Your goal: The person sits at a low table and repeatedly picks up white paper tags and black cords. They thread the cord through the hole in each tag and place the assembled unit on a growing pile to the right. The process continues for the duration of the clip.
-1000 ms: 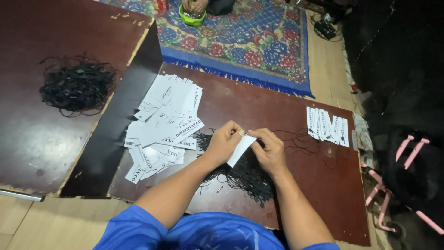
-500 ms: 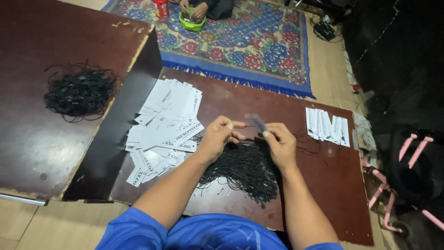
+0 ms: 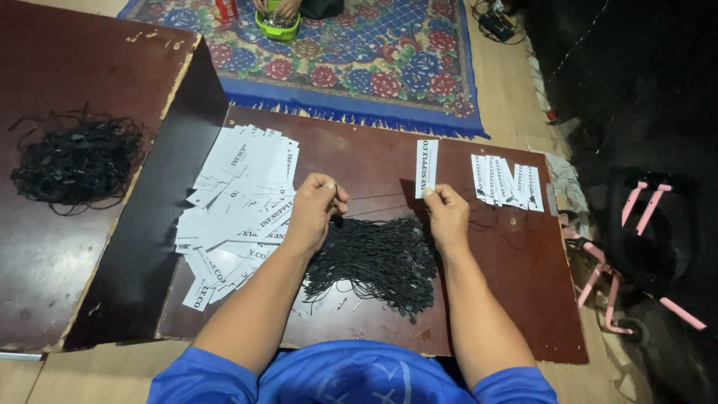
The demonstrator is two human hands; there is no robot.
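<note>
My right hand (image 3: 447, 217) pinches the lower end of a white paper tag (image 3: 426, 168), held upright over the middle of the brown board (image 3: 374, 161), while my left hand (image 3: 314, 209) pinches a thin black string that runs across to the right hand. Between my wrists, toward the board's near edge, lies a heap of black strings (image 3: 378, 262). A loose pile of white tags (image 3: 239, 202) covers the board's left end, and a neat row of tags (image 3: 505, 179) lies near its far right corner.
</note>
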